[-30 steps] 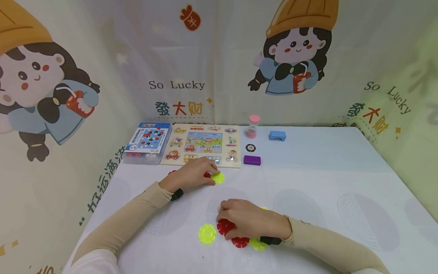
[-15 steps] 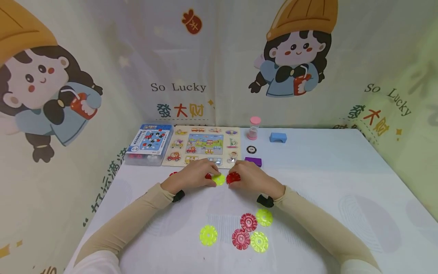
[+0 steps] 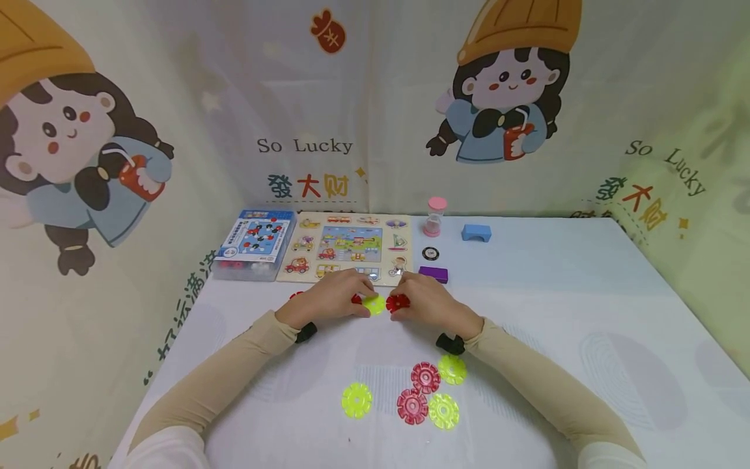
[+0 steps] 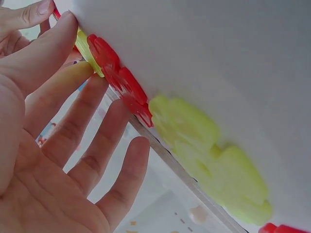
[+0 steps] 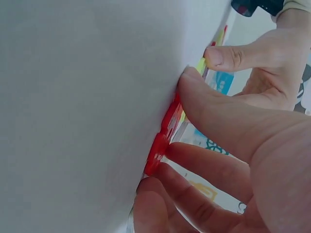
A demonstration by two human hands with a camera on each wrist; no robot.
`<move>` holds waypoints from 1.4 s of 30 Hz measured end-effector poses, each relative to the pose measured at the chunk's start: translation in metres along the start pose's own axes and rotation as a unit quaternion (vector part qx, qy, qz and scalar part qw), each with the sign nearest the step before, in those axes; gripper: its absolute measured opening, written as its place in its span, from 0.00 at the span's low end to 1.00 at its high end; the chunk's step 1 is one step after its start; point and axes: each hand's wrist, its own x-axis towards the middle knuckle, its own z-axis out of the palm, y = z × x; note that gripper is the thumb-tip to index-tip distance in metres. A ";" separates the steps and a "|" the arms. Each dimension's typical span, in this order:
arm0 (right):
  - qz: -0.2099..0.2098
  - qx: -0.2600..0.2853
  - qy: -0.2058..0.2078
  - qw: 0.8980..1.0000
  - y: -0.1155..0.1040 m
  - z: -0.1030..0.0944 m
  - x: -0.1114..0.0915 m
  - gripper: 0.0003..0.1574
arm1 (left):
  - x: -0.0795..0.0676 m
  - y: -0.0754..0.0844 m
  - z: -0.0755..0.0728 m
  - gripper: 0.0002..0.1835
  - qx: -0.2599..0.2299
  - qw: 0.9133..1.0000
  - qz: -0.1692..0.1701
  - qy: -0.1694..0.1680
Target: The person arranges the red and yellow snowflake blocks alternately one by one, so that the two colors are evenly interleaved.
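Observation:
My left hand [image 3: 329, 296] pinches the edge of a yellow-green snowflake disc [image 3: 375, 305] between thumb and index finger, its other fingers spread in the left wrist view. Just right of it, my right hand [image 3: 433, 303] grips a red snowflake disc [image 3: 396, 303] by its rim, flat against the table. A small gap shows between these two discs. Beyond the left fingertips, the left wrist view has another red disc [image 4: 119, 77] and a yellow disc [image 4: 204, 155] in line. My left hand partly covers this row in the head view.
Nearer me lie loose discs: yellow-green ones [image 3: 357, 400] and red ones [image 3: 413, 406]. Behind the hands are a wooden picture puzzle [image 3: 305, 225], a boxed kit [image 3: 256, 244], a purple block [image 3: 433, 274], a black chip [image 3: 430, 253], an hourglass [image 3: 435, 217] and a blue block [image 3: 476, 232].
My right hand has carried a red disc from the near group up to beside the yellow-green disc at my left hand. The left hand has stayed in place.

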 end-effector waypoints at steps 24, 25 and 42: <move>-0.289 -0.080 -0.103 0.948 -0.106 0.018 -0.067 0.25 | 0.032 0.022 0.002 0.26 -0.008 0.999 0.042 -0.030; -0.290 -0.083 -0.099 0.948 -0.107 0.019 -0.067 0.25 | 0.033 0.023 0.003 0.25 -0.004 0.998 0.045 -0.033; -0.267 -0.081 -0.127 0.952 -0.113 0.018 -0.065 0.20 | 0.034 0.032 0.006 0.22 0.004 0.999 0.041 -0.028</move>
